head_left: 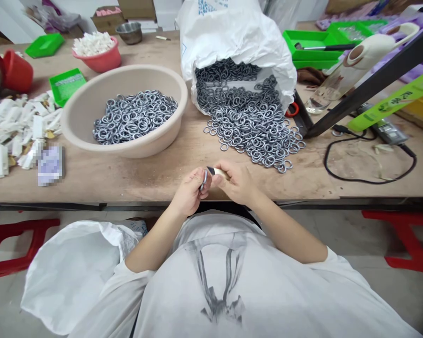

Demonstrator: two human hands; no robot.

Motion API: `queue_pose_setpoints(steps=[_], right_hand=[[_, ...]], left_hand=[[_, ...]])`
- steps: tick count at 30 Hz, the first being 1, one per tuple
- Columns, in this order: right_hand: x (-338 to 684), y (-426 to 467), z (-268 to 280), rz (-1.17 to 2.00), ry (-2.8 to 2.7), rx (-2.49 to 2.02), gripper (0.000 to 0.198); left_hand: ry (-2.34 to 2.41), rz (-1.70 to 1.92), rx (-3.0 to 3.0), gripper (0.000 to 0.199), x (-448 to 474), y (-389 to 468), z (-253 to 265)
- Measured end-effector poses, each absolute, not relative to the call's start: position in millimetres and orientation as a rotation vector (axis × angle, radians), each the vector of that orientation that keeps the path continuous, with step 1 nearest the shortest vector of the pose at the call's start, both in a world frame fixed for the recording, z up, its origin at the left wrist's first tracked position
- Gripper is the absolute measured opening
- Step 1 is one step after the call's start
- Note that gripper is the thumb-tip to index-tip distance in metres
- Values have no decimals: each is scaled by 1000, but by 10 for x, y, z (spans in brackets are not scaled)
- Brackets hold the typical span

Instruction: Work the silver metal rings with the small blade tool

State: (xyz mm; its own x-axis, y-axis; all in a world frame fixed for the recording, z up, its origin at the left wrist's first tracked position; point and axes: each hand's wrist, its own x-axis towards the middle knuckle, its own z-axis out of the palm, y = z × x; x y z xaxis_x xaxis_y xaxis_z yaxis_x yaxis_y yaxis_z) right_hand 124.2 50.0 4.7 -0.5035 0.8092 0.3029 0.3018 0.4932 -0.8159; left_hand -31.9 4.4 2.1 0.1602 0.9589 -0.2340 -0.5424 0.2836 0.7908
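Note:
Between the thumb and fingers of my left hand [187, 192] is a grey ring [204, 180], held on edge. My right hand [238, 182] is closed around a small knife [219, 173] with a pale handle and a dark, blade-like tip. That tip points left and is close beside the ring; whether they touch I cannot tell. Both hands are at the table's front edge. Beyond them, a loose heap of grey rings [246, 126] spills from a white sack [232, 37] lying on its side. More rings lie in a beige basin [123, 149] to the left.
White pieces [17, 126] are piled at far left, near green trays [68, 87] and a red bowl [98, 61]. A dark metal bar [366, 84], a bottle [359, 61] and a black cable [356, 180] occupy the right. An open white bag [74, 267] stands below the table, left.

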Motion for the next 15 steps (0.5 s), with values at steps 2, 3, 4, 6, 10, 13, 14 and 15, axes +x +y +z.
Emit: queue_pose_setpoints(steps=[2,3,4,6,10,13,14,15], right_hand=[[1258,416,72,766,-2158,-910,52],[1257,377,82,718,-2194,-904,51],[1251,343,91,682,-2216,-905,50],[1237,304,99,631,-2239,-927,49],[1259,407,69,581,-2270,-1086,52],[1306,660,30,493,-2198,-1435,52],[1313,761,21,456,-2183,-1547,49],[1310,861,13,407,-2191,-1638,43]], left_hand=[[872,1233,645,51,-308,52,15],[885,1246,653,51,-302,58,10],[893,1253,659,51,-297,64,6],[895,1256,667,51,-293,70,-3],[864,1216,712,52,-306,26,-4],[779,1121,793,51,-324,-32,9],[764,1109,803,50,-332,-45,12],[765,1112,799,49,-342,-50,12]])
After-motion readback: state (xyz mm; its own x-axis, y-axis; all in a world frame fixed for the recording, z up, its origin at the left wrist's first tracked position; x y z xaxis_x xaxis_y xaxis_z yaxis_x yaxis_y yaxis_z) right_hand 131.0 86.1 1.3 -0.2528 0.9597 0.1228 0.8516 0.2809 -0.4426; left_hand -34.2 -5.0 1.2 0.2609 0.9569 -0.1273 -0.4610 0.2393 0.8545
